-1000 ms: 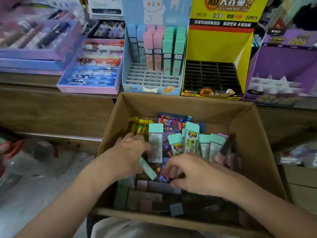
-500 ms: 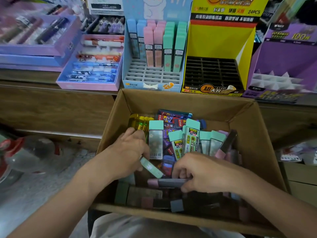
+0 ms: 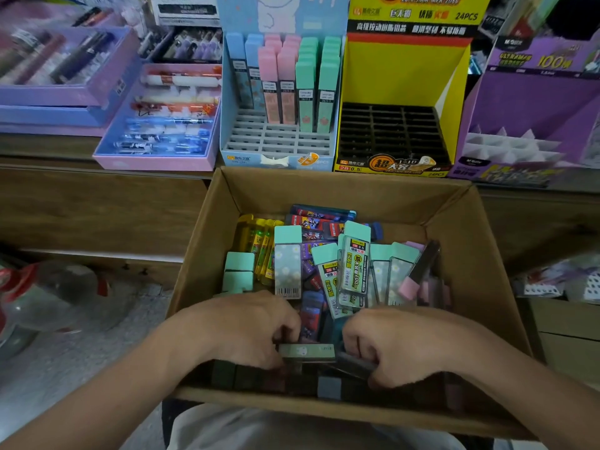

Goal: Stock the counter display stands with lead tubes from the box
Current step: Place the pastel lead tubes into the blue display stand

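Observation:
A cardboard box (image 3: 207,241) full of lead tubes sits in front of me, with mint, yellow, purple and pink tubes (image 3: 352,264) piled inside. My left hand (image 3: 246,329) holds a mint lead tube (image 3: 306,352) lying flat near the box's front wall. My right hand (image 3: 399,345) grips a dark tube (image 3: 354,363) just right of it. On the counter behind stand a blue display stand (image 3: 276,144) partly filled with blue, pink and mint tubes, a yellow stand (image 3: 389,134) with bare black slots, and a purple stand (image 3: 519,147).
Pink and purple pen trays (image 3: 156,125) lie on the counter at the left. A clear plastic bottle (image 3: 45,297) lies on the floor left of the box. The wooden counter front (image 3: 97,209) rises behind the box.
Both hands have moved toward the box's front wall and closer together. The mint tube in my left hand has turned flat. My right hand has taken hold of a dark tube.

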`<state>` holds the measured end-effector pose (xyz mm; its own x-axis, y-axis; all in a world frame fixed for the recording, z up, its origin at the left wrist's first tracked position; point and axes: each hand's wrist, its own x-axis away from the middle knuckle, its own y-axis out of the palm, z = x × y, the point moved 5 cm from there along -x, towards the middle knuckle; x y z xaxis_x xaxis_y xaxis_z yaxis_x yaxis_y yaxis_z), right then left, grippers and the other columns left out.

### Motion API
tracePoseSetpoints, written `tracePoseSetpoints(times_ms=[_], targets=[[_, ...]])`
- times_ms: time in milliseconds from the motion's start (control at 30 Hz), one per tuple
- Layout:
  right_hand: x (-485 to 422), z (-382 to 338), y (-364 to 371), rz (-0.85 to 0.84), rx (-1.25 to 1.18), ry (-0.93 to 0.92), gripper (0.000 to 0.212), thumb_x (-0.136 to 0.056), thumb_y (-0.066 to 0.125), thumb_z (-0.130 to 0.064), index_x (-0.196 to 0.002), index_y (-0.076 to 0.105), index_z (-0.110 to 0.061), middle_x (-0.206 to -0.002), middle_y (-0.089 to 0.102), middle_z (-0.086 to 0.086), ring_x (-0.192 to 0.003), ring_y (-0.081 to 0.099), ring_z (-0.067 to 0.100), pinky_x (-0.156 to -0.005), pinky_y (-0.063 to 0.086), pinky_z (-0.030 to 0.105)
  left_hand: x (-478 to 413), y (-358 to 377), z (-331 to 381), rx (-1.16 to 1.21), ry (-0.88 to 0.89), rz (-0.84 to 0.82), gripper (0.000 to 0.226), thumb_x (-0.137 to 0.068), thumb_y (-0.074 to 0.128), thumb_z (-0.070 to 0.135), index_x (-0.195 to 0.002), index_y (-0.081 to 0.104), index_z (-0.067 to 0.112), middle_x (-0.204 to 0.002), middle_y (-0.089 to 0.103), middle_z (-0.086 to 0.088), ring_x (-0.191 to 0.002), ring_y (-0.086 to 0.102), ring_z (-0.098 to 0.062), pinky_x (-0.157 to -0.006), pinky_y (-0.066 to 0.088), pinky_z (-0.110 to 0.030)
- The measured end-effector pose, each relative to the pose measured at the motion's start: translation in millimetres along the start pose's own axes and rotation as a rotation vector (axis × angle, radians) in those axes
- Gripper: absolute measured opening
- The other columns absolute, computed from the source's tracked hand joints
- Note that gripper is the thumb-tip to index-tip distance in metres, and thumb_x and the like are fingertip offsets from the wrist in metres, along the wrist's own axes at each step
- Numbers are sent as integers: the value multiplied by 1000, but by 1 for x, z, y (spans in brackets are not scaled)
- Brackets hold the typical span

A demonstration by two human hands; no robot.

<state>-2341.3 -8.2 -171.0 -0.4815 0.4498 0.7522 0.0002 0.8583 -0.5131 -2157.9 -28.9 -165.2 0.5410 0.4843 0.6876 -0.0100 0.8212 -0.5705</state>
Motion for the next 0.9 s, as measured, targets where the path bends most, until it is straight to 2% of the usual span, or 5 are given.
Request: tracePoseSetpoints(times_ms=[133, 500, 667, 800, 900], targets=[[3, -7, 0, -34, 1, 14, 25, -85, 81, -29, -104, 65, -22, -87, 64, -4, -84, 66, 21, -67, 56, 39, -1, 5, 5, -42, 17, 23, 15, -87, 73, 37, -97, 63, 33, -86, 53, 19, -76, 50, 2, -57, 32, -20], [-3, -8, 4, 76, -39, 83, 27, -82, 84, -31, -100, 68, -21, -92, 66, -2, -83, 66, 17, -66, 56, 35, -6, 12, 7, -102, 25, 56, 24, -82, 78, 30, -96, 58, 32, -98, 55, 15, -92, 53, -9, -74, 49, -30], [-9, 1, 1, 88, -163, 78, 29, -82, 84, -33, -103, 65, -27, -95, 67, -6, -83, 66, 12, -61, 51, 29, -4, 6, 5, -105, 15, 67, 20, -87, 73, 41, -95, 58, 31, -91, 50, 16, -81, 47, -4, -61, 36, -19], [-9, 10, -8, 137, -214, 86, 30, -88, 77, -36, -113, 61, -33, -103, 59, -13, -93, 59, 7, -78, 53, 27, -3, 1, 4, -49, 14, 47, 15, -88, 71, 41, -96, 64, 30, -92, 52, 14, -87, 53, -6, -67, 44, -24], [-9, 15, -12, 158, -238, 102, 21, -95, 69, -37, -114, 58, -34, -113, 59, -13, -98, 56, 4, -68, 44, 19, -5, -1, 1, -40, 5, 20, 17, -88, 72, 40, -101, 66, 30, -94, 54, 15, -85, 53, -2, -64, 42, -24]])
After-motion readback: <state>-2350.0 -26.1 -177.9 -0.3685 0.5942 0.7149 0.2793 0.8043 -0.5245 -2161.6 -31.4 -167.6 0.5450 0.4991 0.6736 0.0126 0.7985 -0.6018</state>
